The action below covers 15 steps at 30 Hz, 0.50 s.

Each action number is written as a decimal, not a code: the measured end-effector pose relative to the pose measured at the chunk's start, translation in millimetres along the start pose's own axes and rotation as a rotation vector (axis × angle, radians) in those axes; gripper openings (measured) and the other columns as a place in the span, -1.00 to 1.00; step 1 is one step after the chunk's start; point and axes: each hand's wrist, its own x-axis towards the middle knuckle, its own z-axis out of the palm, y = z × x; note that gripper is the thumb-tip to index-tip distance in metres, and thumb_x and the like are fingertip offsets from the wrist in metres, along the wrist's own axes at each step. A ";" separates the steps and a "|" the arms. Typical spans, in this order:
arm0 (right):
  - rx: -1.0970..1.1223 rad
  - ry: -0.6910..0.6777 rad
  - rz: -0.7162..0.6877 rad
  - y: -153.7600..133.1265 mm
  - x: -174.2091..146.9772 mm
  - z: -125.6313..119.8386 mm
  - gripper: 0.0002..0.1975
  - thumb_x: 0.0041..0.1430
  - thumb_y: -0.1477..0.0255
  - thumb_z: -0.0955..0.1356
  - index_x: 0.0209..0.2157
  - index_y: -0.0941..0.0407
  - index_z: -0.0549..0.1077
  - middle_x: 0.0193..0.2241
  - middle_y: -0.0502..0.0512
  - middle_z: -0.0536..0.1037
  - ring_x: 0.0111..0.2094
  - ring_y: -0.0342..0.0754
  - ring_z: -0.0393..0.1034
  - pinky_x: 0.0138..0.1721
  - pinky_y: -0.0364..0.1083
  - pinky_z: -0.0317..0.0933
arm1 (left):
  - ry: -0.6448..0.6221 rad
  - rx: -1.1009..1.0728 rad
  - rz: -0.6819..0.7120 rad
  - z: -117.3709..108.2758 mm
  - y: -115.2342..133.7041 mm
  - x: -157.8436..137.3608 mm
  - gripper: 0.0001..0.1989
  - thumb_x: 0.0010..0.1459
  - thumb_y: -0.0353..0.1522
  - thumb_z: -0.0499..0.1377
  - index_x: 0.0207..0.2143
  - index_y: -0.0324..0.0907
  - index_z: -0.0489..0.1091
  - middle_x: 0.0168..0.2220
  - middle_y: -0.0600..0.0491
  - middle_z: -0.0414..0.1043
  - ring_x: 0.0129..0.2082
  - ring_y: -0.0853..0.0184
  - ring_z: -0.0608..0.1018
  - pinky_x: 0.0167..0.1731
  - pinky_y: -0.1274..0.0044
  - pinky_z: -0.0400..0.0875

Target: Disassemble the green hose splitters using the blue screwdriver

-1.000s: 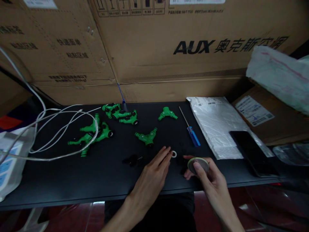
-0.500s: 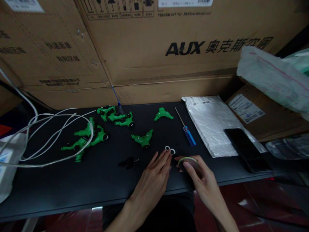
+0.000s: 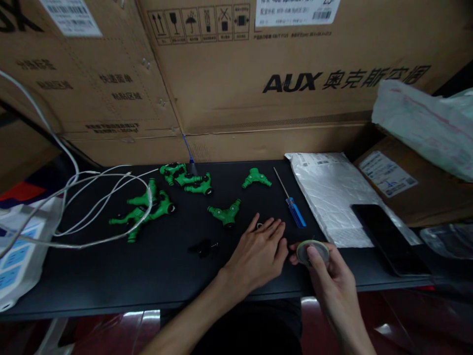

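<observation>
My left hand (image 3: 256,254) lies palm down on the dark table, fingers stretched out. One small white ring (image 3: 259,225) shows at its fingertips; whatever else lies beneath the hand is hidden. In my right hand (image 3: 334,276) is a round, flat disc-like object with a yellow-green rim (image 3: 313,253), thumb on its face; its exact kind is unclear. Beyond the left hand rest a green Y-shaped hose connector (image 3: 225,214) and a second green connector (image 3: 256,178). A blue-handled screwdriver (image 3: 295,212) lies beyond the right hand. Small black parts (image 3: 204,248) sit left of the left hand.
Several more green connectors (image 3: 157,209) lie at the left, partly under a looped white cable (image 3: 99,244). A white power strip (image 3: 27,261) stands at the left edge. On the right are a silvery mailer (image 3: 332,197), a phone (image 3: 388,239) and a carton (image 3: 402,182). Large cardboard boxes (image 3: 258,108) wall the back.
My left hand has slid right and forward over the white rings, now mostly covering them. My right hand has shifted right with the round object. The camera view has also moved slightly.
</observation>
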 end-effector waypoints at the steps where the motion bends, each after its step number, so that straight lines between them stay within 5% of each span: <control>1: 0.019 0.009 0.007 0.1 0.0 0.5 -0.73 0.25 0.17 0.46 -0.22 0.09 0.54 -0.26 0.17 0.68 -0.28 0.05 0.60 -0.18 -0.01 0.49 | -0.006 -0.009 0.008 0.6 0.9 1.3 -0.57 0.47 -0.35 -0.04 0.27 -0.30 0.34 0.30 -0.07 0.39 0.35 0.24 0.38 0.46 0.20 0.01; 7: 0.110 0.021 0.072 0.1 3.5 -1.0 -0.76 0.24 0.24 0.48 -0.13 0.07 0.58 -0.27 0.13 0.69 -0.31 0.01 0.62 -0.17 -0.03 0.54 | 0.085 -0.048 0.010 -21.6 -10.4 -9.9 -0.62 0.48 -0.31 0.02 0.23 -0.22 0.38 0.23 -0.02 0.48 0.27 0.25 0.47 0.42 0.25 0.13; 11: 0.146 -0.068 0.056 -13.8 18.5 2.2 -0.80 0.24 0.28 0.49 -0.15 0.08 0.61 -0.30 0.13 0.68 -0.38 -0.01 0.60 -0.34 -0.07 0.53 | 0.233 0.150 -0.255 -59.5 -41.7 -12.8 -0.64 0.38 -0.21 0.18 0.10 -0.23 0.46 0.04 -0.10 0.58 0.07 0.09 0.57 0.19 0.19 0.42; 15: 0.096 -0.259 0.012 -40.1 45.6 20.9 -0.77 0.28 0.24 0.45 -0.20 0.12 0.58 -0.25 0.17 0.68 -0.49 -0.09 0.53 -0.49 -0.12 0.46 | 0.028 0.310 -0.353 -81.4 -67.2 -3.9 -0.67 0.29 -0.16 0.26 -0.07 -0.23 0.52 -0.08 -0.11 0.57 0.00 -0.02 0.59 0.08 0.10 0.45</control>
